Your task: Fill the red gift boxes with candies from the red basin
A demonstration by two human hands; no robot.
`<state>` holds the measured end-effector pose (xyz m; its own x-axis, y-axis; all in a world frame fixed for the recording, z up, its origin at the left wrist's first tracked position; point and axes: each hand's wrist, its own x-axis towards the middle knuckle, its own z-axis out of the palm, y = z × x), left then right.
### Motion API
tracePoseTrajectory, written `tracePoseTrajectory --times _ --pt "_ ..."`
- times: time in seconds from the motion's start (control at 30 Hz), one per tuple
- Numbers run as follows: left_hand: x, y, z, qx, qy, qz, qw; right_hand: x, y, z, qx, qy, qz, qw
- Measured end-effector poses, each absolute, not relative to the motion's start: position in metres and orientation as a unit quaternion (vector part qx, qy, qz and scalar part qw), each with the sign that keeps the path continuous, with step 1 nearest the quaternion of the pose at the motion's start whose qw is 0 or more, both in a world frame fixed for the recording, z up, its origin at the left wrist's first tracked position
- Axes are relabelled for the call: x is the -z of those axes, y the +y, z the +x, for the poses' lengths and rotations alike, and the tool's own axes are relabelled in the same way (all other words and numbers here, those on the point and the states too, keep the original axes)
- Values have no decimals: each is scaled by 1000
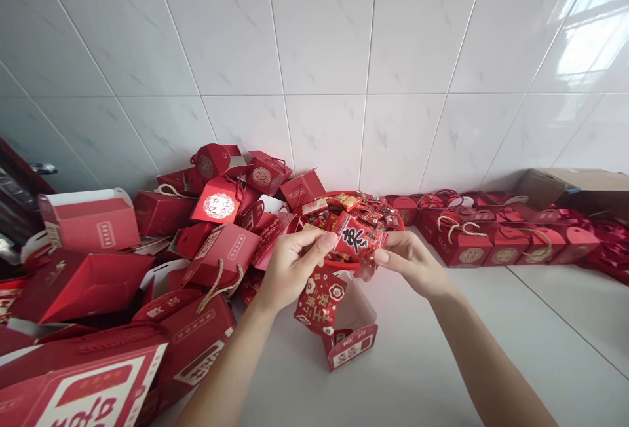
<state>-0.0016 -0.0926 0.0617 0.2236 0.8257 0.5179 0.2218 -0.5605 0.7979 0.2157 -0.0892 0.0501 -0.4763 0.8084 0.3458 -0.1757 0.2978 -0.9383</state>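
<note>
My left hand [296, 263] and my right hand [411, 262] pinch opposite ends of a red candy packet [354, 238] with large black lettering. Behind it is a red basket [344, 264] filled with small red packets. A red packet with white flowers [320, 301] hangs just under my left hand, partly in front of an open red box [352, 343] with a pale inside; whether that hand also holds this packet is hard to tell. Something small and clear shows below my right fingertips.
Red gift boxes [219, 258], some open, are heaped on the left. Closed boxes with rope handles [506, 247] line up at the right by the tiled wall. A brown carton [574, 185] and dark red ribbon material [609, 243] lie at the far right.
</note>
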Motion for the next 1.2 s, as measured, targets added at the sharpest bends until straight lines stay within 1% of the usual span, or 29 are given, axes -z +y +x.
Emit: tracePoseTrajectory --times 0.13,0.27,0.43,0.6,0.7,0.8,0.9,0.97,1.03,1.1,1.2 --pt "-60 -92 2 -483 363 742 289 -55 -90 214 -502 -654 -275 494" --pt "-53 -94 9 -471 369 752 276 -54 -90 211 -540 -643 -289 460" --pt "-47 -90 12 -532 419 709 198 -53 -88 219 -563 -602 -265 500" --pt "-46 -87 13 -560 436 684 166 -54 -93 213 -600 -628 -251 427" --pt "-45 -88 14 -567 428 682 172 -51 -95 203 -608 -619 -259 424" --pt "-46 -87 13 -572 417 675 207 -48 -94 200 -594 -596 -275 465" --pt "-48 -86 9 -557 388 667 305 -48 -91 205 -565 -574 -297 512" --pt "-50 -86 6 -517 364 675 381 -47 -89 208 -545 -553 -311 549" --pt "-52 -88 5 -466 350 687 434 -46 -87 210 -528 -529 -319 582" --pt "-53 -89 6 -424 342 696 468 -46 -86 209 -520 -514 -321 603" --pt "-53 -91 9 -407 332 693 494 -45 -87 207 -519 -503 -313 616"
